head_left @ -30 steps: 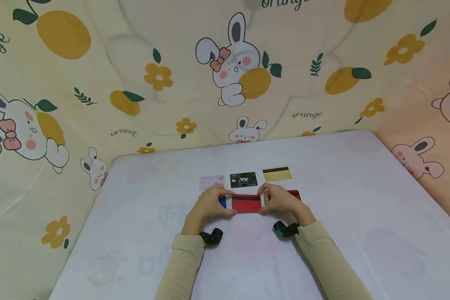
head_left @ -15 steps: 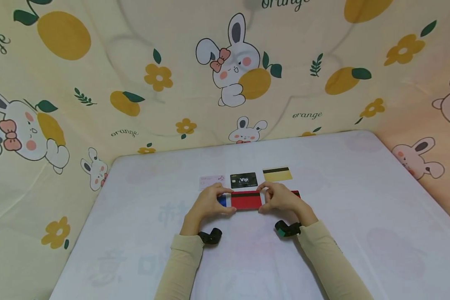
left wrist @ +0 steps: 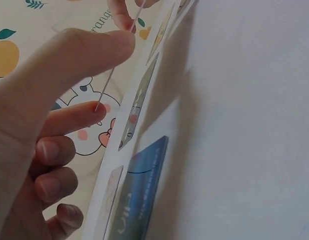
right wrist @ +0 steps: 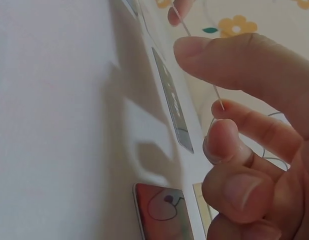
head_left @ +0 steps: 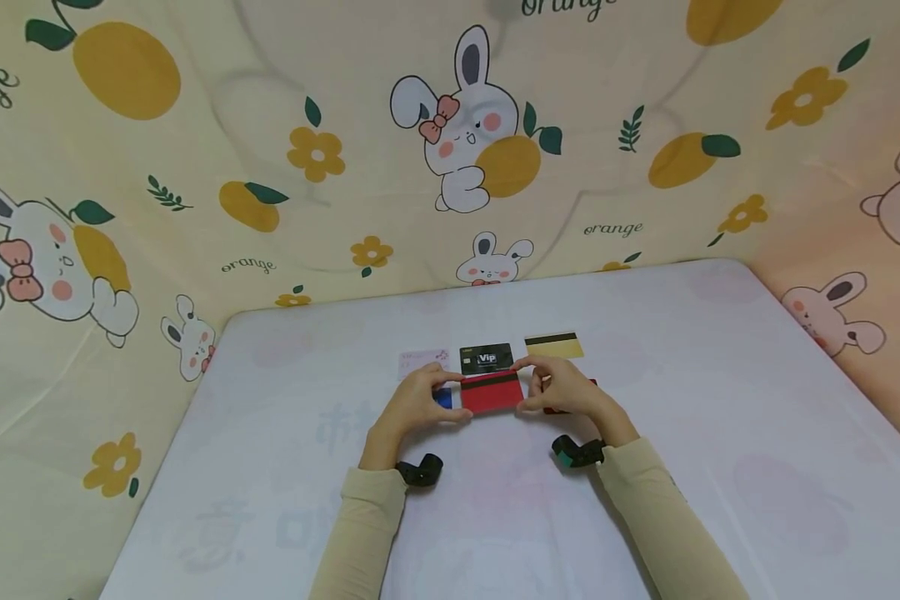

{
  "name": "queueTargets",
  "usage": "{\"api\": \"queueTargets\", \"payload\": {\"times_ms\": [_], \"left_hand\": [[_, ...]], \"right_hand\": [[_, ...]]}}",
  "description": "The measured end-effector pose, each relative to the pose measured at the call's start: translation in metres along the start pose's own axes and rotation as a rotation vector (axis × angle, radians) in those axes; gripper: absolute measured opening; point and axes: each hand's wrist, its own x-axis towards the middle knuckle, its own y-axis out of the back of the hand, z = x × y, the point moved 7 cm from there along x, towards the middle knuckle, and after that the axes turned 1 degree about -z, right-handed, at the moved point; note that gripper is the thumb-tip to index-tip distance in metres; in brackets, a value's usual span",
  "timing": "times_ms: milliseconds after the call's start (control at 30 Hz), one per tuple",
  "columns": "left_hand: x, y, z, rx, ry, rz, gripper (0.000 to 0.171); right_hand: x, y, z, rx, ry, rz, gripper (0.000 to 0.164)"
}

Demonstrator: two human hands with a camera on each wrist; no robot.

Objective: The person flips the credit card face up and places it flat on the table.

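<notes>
Both hands hold one red card point(head_left: 492, 393) with a black stripe, one at each short side. My left hand point(head_left: 418, 396) pinches its left end between thumb and forefinger, the other fingers loosely curled. At the right end, my right hand point(head_left: 562, 387) does the same. In the left wrist view the card is seen edge-on as a thin line point(left wrist: 108, 85), raised off the table and tilted. A blue card point(head_left: 442, 397) lies partly hidden beside the left hand. Another red card point(right wrist: 162, 210) lies under the right hand, mostly covered in the head view.
Behind the hands a row of cards lies flat: a pale pink card point(head_left: 420, 360), a black Vip card point(head_left: 487, 358) and a gold striped card point(head_left: 555, 346). The white table point(head_left: 270, 467) meets a curtain point(head_left: 330, 100) printed with rabbits and oranges.
Held by both hands, the striped red card has risen a little away from the person and now tilts, its right side higher. Its far edge has come close to the black card.
</notes>
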Motion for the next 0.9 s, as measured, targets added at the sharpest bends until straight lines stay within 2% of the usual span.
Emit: {"api": "queueTargets", "payload": {"times_ms": [200,367,500,667,900], "left_hand": [[0.001,0.004,0.002,0.001,-0.026,0.023,0.059],[0.002,0.007,0.004,0.024,-0.018,0.038,0.06],[0.005,0.011,0.007,0.018,-0.013,0.062,0.06],[0.007,0.011,0.006,-0.025,-0.009,0.083,0.061],[0.008,0.008,0.002,-0.1,0.017,0.064,0.06]], "right_hand": [[0.001,0.003,-0.002,0.039,0.015,-0.004,0.056],[0.004,0.008,-0.007,0.064,0.064,-0.001,0.056],[0.006,0.011,-0.004,0.111,0.044,0.003,0.057],[0.007,0.012,0.0,0.169,0.012,-0.002,0.059],[0.007,0.013,-0.003,0.192,0.033,-0.015,0.057]]}}
